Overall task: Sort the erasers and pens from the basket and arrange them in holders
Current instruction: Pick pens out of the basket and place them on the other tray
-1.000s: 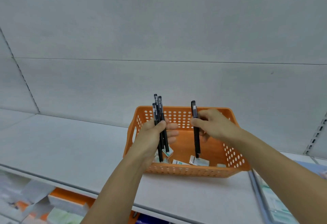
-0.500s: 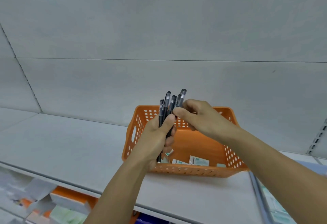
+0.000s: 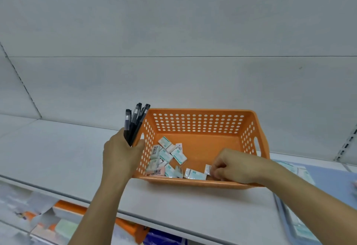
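An orange perforated basket (image 3: 199, 123) stands on a white shelf (image 3: 58, 148). Several small wrapped erasers (image 3: 168, 157) lie on its floor, mostly at the left and front. My left hand (image 3: 121, 152) is just outside the basket's left wall and grips a bunch of black pens (image 3: 135, 123) that point upward. My right hand (image 3: 231, 165) is inside the basket at the front right, with its fingers curled and pinching a small wrapped eraser (image 3: 207, 169). No holders are in view.
A light blue sheet with packaged items (image 3: 309, 175) lies on the shelf right of the basket. Below the shelf edge, a lower shelf holds white, orange and blue goods (image 3: 63, 219). The grey back wall rises behind the basket.
My right hand passed its pen to the bunch in my left hand, then dropped into the basket onto an eraser. My left hand shifted left, outside the basket. The view tilted down.
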The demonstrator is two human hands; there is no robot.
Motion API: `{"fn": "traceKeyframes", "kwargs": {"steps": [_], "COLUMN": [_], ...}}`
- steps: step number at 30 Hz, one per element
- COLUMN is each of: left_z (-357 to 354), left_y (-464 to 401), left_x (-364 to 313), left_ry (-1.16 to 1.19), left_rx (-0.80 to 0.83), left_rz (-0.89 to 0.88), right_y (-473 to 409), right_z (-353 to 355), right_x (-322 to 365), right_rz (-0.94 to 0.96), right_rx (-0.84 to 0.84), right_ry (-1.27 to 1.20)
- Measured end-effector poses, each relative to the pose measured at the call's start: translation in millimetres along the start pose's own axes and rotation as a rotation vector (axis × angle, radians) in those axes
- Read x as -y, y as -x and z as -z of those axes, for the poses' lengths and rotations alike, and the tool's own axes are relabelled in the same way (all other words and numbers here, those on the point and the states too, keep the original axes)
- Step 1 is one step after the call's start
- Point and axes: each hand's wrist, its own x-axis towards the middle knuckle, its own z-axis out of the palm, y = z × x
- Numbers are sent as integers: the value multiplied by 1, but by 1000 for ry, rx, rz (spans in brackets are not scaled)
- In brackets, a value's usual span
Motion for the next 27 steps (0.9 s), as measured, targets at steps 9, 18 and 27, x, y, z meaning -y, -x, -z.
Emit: {"fn": "traceKeyframes", "kwargs": {"steps": [9, 18, 27], "left_z": [5, 0, -3], "left_y": [25, 21, 8], "left_x": [7, 9, 9], "left_ry": [265, 261, 161], "left_rx": [-45, -45, 9], "left_rz": [-1, -16, -46], "right_y": [-10, 5, 7], "right_z": [-9, 14, 0], "right_x": [8, 2, 1], "right_rz": [-10, 99, 77], "right_rx": [181, -280, -439], "right_ry": [219, -134, -312]}}
